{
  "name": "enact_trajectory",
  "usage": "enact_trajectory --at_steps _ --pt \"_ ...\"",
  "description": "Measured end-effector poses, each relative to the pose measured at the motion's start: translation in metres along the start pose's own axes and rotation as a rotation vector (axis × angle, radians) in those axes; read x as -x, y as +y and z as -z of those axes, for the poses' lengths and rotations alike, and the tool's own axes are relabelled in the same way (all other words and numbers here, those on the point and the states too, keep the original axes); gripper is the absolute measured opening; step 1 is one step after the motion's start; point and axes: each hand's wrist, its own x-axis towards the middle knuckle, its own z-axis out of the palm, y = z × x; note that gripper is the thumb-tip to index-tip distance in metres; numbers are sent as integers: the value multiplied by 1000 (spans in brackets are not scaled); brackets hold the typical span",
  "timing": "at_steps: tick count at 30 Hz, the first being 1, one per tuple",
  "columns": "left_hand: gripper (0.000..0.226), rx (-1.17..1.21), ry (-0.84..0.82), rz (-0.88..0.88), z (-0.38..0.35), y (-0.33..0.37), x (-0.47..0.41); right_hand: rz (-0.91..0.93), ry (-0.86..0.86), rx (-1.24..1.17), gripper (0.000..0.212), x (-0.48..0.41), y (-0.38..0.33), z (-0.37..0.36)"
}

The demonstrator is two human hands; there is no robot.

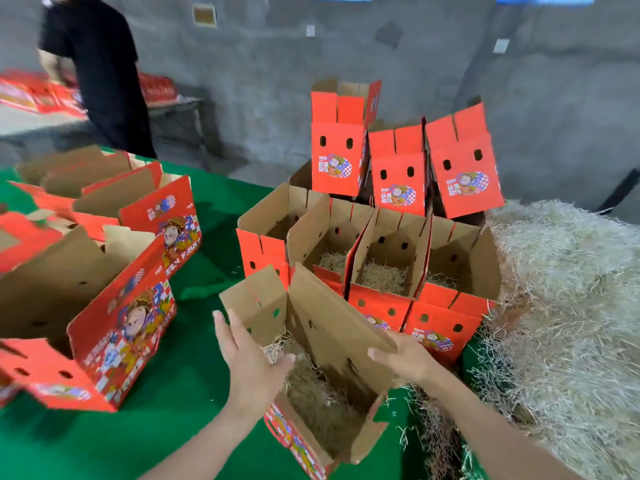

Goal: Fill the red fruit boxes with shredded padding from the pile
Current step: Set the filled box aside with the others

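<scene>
An open red fruit box (332, 344) stands in front of me on the green table, with straw-coloured shredded padding (311, 393) inside it. My left hand (249, 358) lies flat against the box's left flap, fingers straight. My right hand (405, 358) grips the right wall of the same box, its fingers hidden behind the cardboard. The big pile of shredded padding (568, 299) lies to the right.
Behind my box stand several open red boxes (384, 271), some with padding inside, and three more (398, 168) stacked above them. More open boxes (114, 306) lie at left on the green table (173, 427). A person in black (104, 71) stands far left.
</scene>
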Motion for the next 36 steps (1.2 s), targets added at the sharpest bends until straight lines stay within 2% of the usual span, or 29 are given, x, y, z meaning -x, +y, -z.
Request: enact_trajectory --at_steps 2,3,6,7,9,11,13,16,19,22,26,31,34,36 --pt "116 143 31 115 -5 0 -1 -31 -97 -200 48 3 0 4" --pt "107 210 25 190 -5 -1 -3 -19 -157 -222 45 5 0 3" --pt "51 365 -139 440 -7 9 2 25 -326 -3 55 11 -6 -5" --pt "52 392 -200 521 -10 11 5 13 -360 82 57 12 -11 -8" --pt "81 452 -284 642 -14 14 15 4 -363 198 57 9 -23 -13" --pt "101 471 -271 652 -15 13 21 74 -275 254 52 8 -34 -19" --pt "105 519 -211 655 -15 11 22 191 -161 247 46 9 -41 -25" --pt "92 534 -109 598 -9 3 21 260 -122 181 45 12 -49 -35" --pt "73 478 20 413 2 11 19 283 -73 43 45 14 -66 -33" --pt "90 360 117 203 16 35 3 281 -11 -110 43 16 -89 -18" --pt "88 189 263 -29 39 86 -26 297 105 -329 41 13 -119 0" --pt "87 73 268 -199 58 126 -66 389 227 -460 41 13 -157 19" --pt "83 116 250 -243 70 142 -93 382 224 -635 42 8 -181 29" --pt "82 166 234 -277 76 147 -112 383 266 -666 43 1 -193 34"
